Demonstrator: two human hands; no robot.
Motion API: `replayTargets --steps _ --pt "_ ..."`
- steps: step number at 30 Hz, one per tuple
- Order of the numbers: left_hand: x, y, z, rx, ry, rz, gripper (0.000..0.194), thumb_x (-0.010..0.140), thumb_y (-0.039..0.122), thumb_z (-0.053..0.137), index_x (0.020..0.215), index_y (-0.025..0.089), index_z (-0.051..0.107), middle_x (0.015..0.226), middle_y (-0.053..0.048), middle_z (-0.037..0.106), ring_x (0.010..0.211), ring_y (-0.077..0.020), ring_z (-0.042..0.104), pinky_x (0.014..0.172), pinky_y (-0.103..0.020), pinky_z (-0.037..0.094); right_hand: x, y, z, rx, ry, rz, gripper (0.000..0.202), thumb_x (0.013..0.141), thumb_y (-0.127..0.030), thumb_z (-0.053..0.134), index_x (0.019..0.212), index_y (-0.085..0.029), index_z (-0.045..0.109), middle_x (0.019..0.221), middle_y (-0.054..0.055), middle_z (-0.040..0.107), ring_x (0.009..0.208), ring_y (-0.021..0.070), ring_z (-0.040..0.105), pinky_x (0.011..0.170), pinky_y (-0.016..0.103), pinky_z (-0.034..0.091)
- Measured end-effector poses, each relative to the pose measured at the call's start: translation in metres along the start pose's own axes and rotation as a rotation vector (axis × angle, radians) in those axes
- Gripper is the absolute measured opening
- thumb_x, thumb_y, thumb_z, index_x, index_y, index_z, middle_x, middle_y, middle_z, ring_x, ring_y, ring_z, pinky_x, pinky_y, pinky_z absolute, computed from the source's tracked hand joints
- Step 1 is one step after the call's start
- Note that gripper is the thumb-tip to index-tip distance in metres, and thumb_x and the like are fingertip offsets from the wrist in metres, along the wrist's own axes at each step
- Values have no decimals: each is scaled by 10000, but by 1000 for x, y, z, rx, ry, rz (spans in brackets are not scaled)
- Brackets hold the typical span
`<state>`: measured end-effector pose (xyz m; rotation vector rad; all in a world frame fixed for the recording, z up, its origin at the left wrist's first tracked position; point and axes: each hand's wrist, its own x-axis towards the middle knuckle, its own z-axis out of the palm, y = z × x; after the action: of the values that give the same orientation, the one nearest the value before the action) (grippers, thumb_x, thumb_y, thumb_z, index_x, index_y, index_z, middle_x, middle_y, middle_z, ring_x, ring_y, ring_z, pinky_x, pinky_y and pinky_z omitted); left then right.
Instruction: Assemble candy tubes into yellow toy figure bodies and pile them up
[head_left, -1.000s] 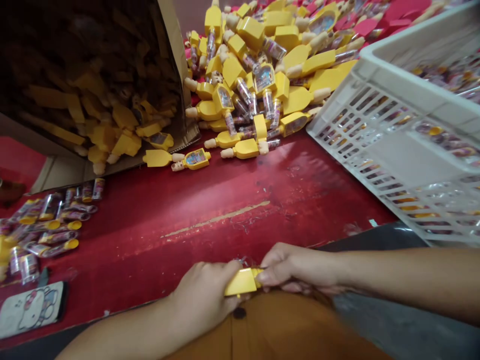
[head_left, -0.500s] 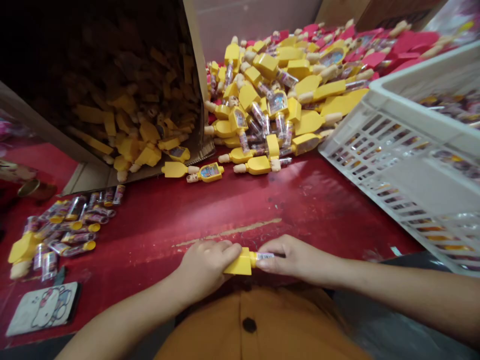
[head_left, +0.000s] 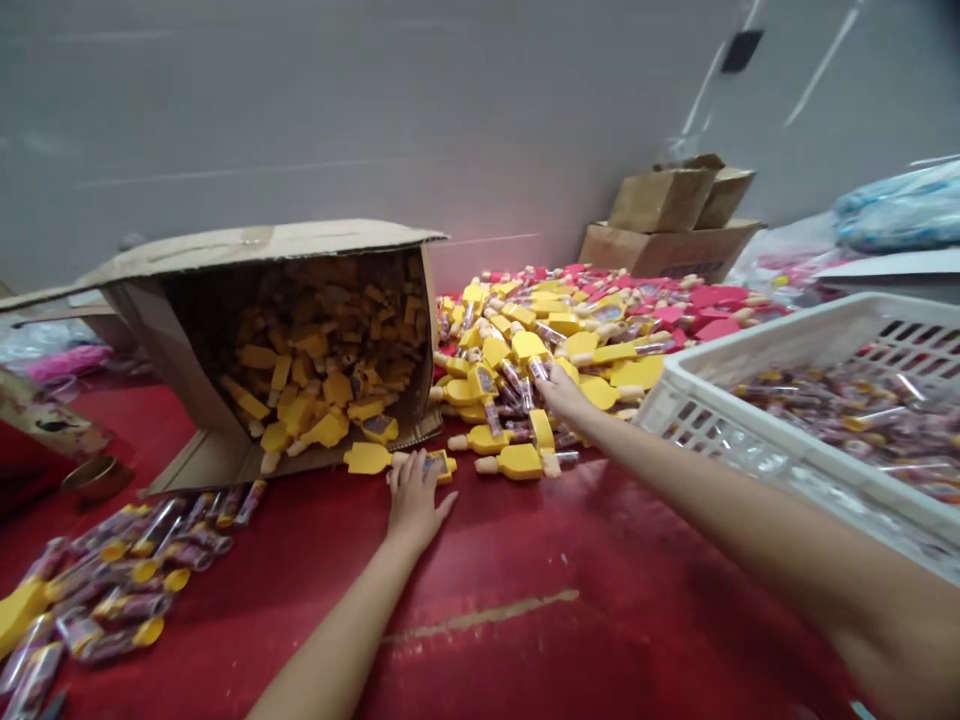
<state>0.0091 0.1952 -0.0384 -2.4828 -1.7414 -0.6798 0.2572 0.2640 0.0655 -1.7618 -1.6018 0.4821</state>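
My left hand [head_left: 415, 503] lies with fingers spread and thumb apart on a yellow popsicle-shaped case [head_left: 442, 464], partly covering it. Beside it lies another yellow case [head_left: 367, 458] with a beige stick-like end. My right hand [head_left: 564, 393] reaches into the heap, its fingers closed round the clear tube [head_left: 538, 369] of a yellow popsicle-shaped case [head_left: 529, 346]. Around that hand are piled yellow cases [head_left: 480, 380], many with clear printed tubes attached. Its fingertips are partly hidden.
A cardboard box [head_left: 165, 370] on its side holds many yellow cases. Red cases [head_left: 720, 310] lie at the back. A white plastic crate [head_left: 675, 395] full of tubes stands right. Loose tubes [head_left: 142, 570] lie left on the red table [head_left: 480, 660]. Small boxes [head_left: 664, 200] are stacked behind.
Both hands have moved from near my body out to the pile. My right hand carried the case with its tube forward; my left let go of it. The view has tilted up.
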Motion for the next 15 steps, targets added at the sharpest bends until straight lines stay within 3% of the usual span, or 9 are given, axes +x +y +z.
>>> replayTargets --steps 5,8,10,12,15 --pt "-3 -1 -6 42 -22 -55 378 761 317 552 1124 219 518 1165 -106 498 1051 -266 461 870 -423 349 21 -1 8 -173 43 0 229 838 -267 485 988 -95 505 958 68 516 873 143 504 780 330 433" --pt "-2 -3 -8 42 -47 -74 400 754 343 563 1137 236 515 1113 -88 520 1010 -244 476 842 -382 361 14 -1 -11 -263 30 -101 242 783 -189 540 1000 -83 518 1009 91 520 965 172 482 862 356 389" --pt "-1 -5 -9 33 -63 -85 409 756 349 561 1146 238 512 1098 -88 529 1007 -246 474 836 -378 362 8 1 -44 -305 35 -186 304 751 -150 556 1045 -77 519 1075 115 512 1043 184 445 925 333 337" --pt "1 -7 -12 9 -82 -87 400 757 344 560 1142 244 517 1088 -83 540 1006 -245 475 834 -375 365 5 10 -92 -350 80 -212 313 764 -146 527 1067 -66 527 1125 137 499 1102 188 405 957 292 290" --pt "-1 -8 -16 -50 -111 -59 377 769 323 539 1134 231 516 1066 -80 555 988 -237 491 832 -371 380 -6 40 -168 -448 241 -49 259 831 -184 409 943 -7 561 1002 169 537 1047 225 444 904 354 310"
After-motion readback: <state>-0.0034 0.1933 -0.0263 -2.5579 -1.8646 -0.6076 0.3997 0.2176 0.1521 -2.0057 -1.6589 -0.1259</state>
